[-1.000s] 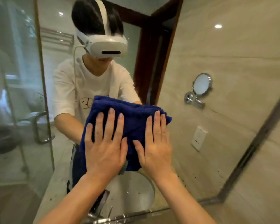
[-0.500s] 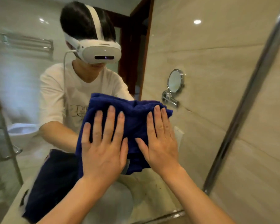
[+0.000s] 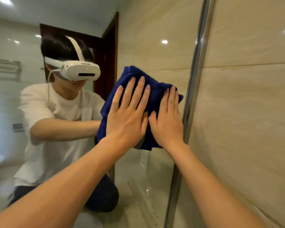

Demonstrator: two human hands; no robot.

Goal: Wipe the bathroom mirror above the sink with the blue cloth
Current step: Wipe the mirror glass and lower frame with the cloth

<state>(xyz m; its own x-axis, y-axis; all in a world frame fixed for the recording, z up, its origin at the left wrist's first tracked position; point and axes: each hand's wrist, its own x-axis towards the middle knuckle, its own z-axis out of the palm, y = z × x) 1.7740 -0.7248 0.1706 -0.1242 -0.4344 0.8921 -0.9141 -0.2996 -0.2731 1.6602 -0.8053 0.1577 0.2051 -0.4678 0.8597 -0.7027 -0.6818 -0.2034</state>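
Note:
The folded blue cloth (image 3: 156, 89) lies flat against the bathroom mirror (image 3: 146, 46), close to the mirror's right edge. My left hand (image 3: 127, 116) presses on the cloth's left half with straight, spread fingers. Beside it, my right hand (image 3: 168, 119) presses on the right half, fingers straight and together. Both thumbs nearly meet in the middle. The cloth's lower part is hidden behind my hands.
A metal frame strip (image 3: 193, 89) borders the mirror on the right, with a beige tiled wall (image 3: 245, 104) beyond it. The mirror reflects a person in a white shirt (image 3: 56, 116) wearing a headset, a dark door frame (image 3: 110, 55) and the countertop (image 3: 138, 203).
Both hands have slid the cloth to the right and upward across the mirror, up to the metal frame strip. The small round wall mirror and the sink are gone from view.

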